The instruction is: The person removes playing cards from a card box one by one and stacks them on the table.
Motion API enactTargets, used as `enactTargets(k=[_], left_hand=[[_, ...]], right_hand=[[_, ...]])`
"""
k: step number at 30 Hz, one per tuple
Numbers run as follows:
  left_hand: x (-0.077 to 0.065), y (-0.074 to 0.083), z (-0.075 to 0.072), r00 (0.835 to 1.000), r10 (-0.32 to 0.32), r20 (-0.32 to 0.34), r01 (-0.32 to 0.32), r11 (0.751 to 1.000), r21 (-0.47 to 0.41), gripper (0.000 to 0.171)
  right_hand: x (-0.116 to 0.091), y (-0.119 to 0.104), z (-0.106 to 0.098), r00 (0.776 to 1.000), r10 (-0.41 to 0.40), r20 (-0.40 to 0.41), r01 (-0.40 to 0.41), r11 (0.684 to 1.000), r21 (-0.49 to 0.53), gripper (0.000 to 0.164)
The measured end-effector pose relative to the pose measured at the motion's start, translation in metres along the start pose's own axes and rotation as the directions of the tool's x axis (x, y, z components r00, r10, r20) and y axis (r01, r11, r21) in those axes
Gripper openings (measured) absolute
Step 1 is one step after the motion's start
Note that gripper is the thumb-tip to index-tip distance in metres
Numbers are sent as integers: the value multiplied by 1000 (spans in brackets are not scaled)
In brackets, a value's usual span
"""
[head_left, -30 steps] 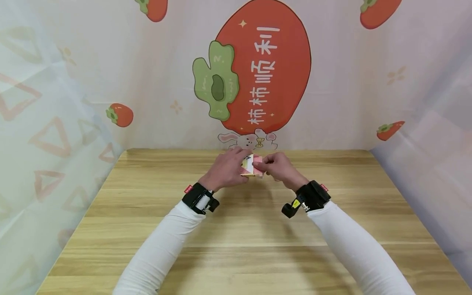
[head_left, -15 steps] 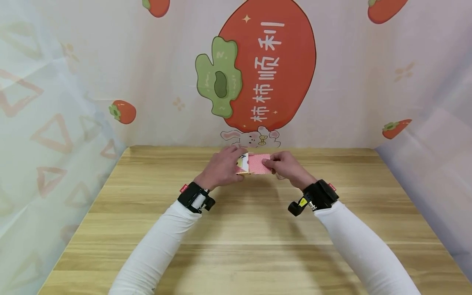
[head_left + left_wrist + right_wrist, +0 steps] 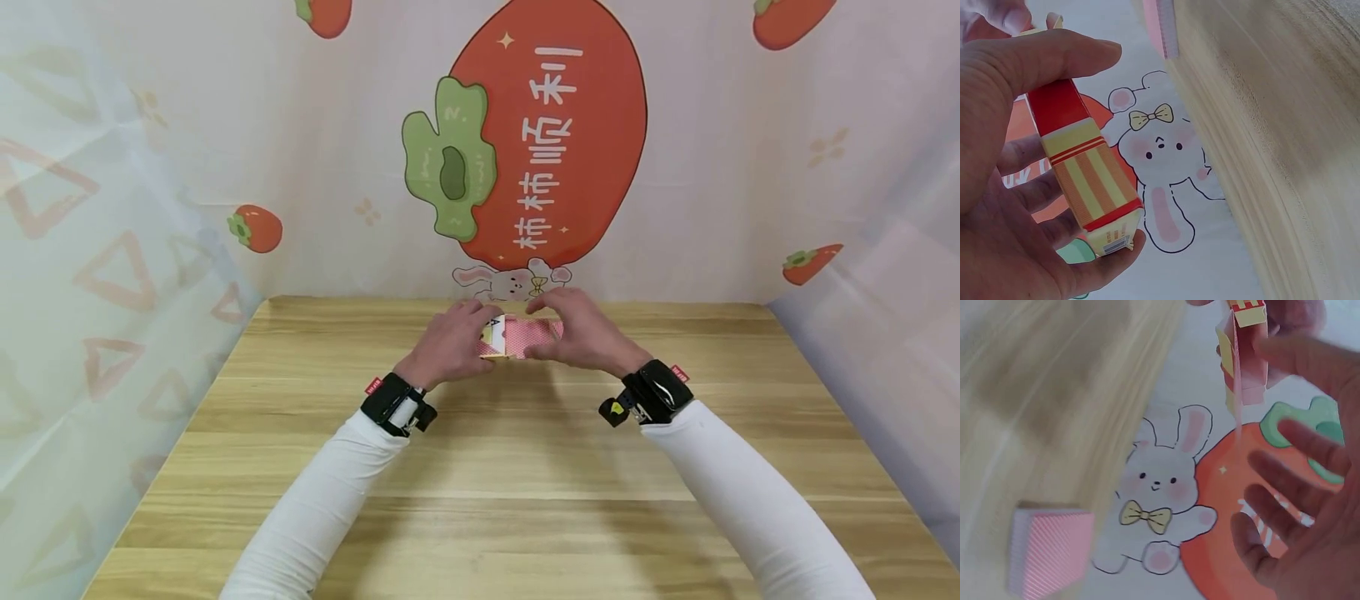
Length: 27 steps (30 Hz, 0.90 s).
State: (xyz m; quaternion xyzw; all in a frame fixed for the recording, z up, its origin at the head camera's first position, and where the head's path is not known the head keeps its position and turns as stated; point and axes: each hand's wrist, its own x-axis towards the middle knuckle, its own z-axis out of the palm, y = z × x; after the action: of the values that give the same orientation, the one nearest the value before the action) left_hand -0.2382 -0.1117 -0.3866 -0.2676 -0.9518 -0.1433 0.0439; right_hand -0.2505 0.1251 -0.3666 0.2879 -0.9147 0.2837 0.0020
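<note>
My left hand (image 3: pixel 448 343) grips a playing card box (image 3: pixel 492 335) above the far side of the table, thumb on one side and fingers on the other. In the left wrist view the box (image 3: pixel 1091 165) shows red and striped yellow sides. Its end flaps stand open in the right wrist view, where the box's inside shows. A pink-backed playing card (image 3: pixel 523 336) sticks out of the box to the right. My right hand (image 3: pixel 588 335) is around the card's free end, fingers spread, with a gap between thumb and fingers. Whether it touches the card I cannot tell.
A stack of pink-backed cards (image 3: pixel 1057 553) rests on the wooden table (image 3: pixel 480 483) near its back edge, on the right hand's side. Directly behind hangs a cloth (image 3: pixel 697 183) printed with persimmons and a rabbit.
The right hand first drew the pink-backed card rightward out of the box, then let go its pinch and spread its fingers around the card. The left hand still holds the box, shifted slightly left.
</note>
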Motion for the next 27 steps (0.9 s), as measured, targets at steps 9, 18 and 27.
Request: enactTargets(k=[9,18,27], left_hand=[[-2,2,1,1000,7,7,-7,1000,16,76],[-5,3,-2,1000,13,9,-14,1000,7,76],[-9,-4,3,1000,-1,-2,1,1000,6,74]], right_hand=[[13,-12,0,981,-110,157,138,973,-183,57],[15,-16,0,971,-108,215,147,974,-173,57],[12,-12,-5,965,-96,246,147,968,-201,61]])
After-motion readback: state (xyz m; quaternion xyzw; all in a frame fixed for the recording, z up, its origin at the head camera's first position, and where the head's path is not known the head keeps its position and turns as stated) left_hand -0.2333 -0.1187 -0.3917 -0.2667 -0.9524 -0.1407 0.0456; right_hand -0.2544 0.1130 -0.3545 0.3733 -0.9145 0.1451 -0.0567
